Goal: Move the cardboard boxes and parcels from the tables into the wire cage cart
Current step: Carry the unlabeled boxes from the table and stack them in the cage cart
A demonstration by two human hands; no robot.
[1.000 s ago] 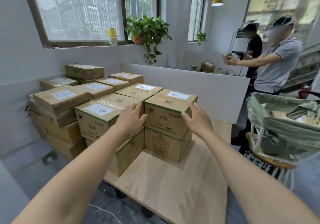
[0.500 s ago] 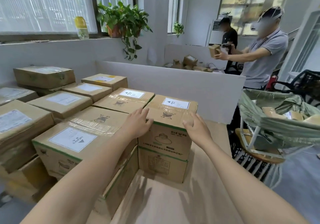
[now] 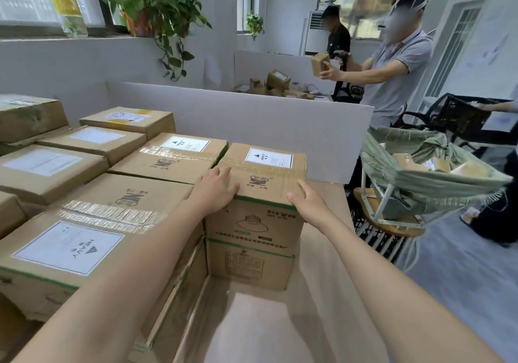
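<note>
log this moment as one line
step: grasp | left hand: on top box, left edge | right hand: at its right corner | top box: unlifted, sits on lower box

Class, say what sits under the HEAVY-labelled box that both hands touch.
A second cardboard box, standing on the table. Its top is covered by the upper box.

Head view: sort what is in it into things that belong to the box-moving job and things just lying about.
Job: top box, with left hand and right hand on it; box under it; stacked boxes alongside; green sack holding parcels.
Lying about: potted plant; yellow-capped bottle; white divider.
</note>
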